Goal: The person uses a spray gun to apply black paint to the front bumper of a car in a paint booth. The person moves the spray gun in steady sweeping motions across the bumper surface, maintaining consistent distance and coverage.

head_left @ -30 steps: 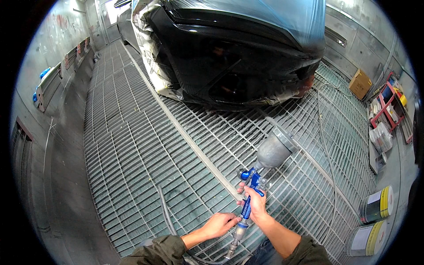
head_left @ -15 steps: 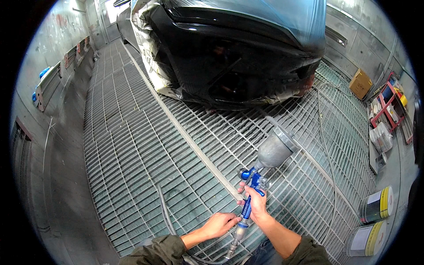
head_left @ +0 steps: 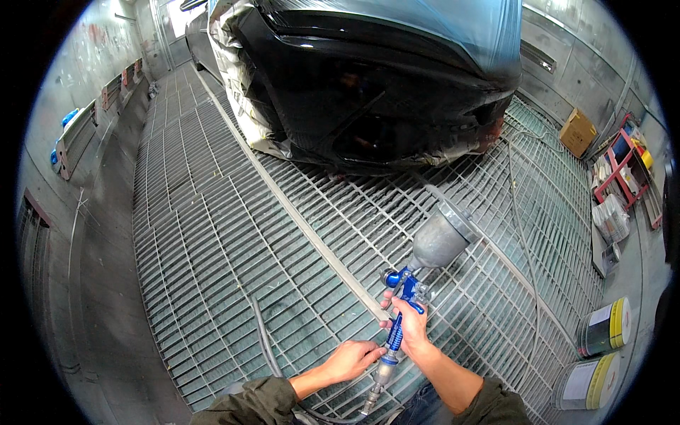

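My right hand (head_left: 413, 327) is wrapped around the blue handle of a paint spray gun (head_left: 406, 285), its fingers by the trigger. A grey metal paint cup (head_left: 440, 239) sits tilted on top of the gun. With thumb and fingertips, my left hand (head_left: 353, 360) pinches the lower end of the handle, by the air fitting (head_left: 382, 374). From that fitting a grey air hose (head_left: 263, 333) runs off to the left. Beyond the gun stands a car with a glossy black bumper (head_left: 368, 99), its upper part covered by blue plastic film (head_left: 453, 35).
Metal floor grating (head_left: 205, 234) lies under me and the car. Pale masking paper (head_left: 244, 113) edges the bumper's left side. At right are two paint cans (head_left: 602, 329), a red rack (head_left: 623, 170) and a cardboard box (head_left: 578, 134). A thin hose (head_left: 520, 227) crosses the grating.
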A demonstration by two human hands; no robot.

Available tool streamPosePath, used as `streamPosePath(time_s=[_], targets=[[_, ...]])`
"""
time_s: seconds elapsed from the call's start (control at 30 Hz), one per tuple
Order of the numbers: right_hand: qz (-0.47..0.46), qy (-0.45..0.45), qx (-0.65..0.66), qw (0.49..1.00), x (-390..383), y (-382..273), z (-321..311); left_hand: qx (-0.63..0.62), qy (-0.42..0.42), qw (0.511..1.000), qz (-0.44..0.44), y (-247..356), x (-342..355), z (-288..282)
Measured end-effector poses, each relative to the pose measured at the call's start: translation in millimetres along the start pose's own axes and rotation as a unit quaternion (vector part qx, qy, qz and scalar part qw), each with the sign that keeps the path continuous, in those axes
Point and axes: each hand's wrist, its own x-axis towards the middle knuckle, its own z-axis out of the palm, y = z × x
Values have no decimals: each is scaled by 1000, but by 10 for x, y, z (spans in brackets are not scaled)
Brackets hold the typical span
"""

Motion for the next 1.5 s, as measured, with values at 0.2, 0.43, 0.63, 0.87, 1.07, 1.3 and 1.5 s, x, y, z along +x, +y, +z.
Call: streamPosePath(time_s=[0.2,0.43,0.63,0.87,1.07,1.3,1.5], targets=[[4,3,-5,1000,3,-4,-4,1,-2,1000,-4,60,-2,-29],[-6,6,6,1000,12,4,-11,7,-6,1000,-2,39,5,-19],[2,-3,-5,1000,24,27,-16,11,-6,1000,-5,7,-7,-12],[-1,4,-8,1000,27,11,-44,8,-16,1000,-2,51,32,-28],[18,4,-2,1000,43,49,-27,13,-16,1000,-18,36,11,-13],[15,19,8,1000,64,73,-44,30,-30,998,-39,193,54,-50],[-17,27,-25,999,103,176,-85,118,-35,992,-36,88,103,-4]])
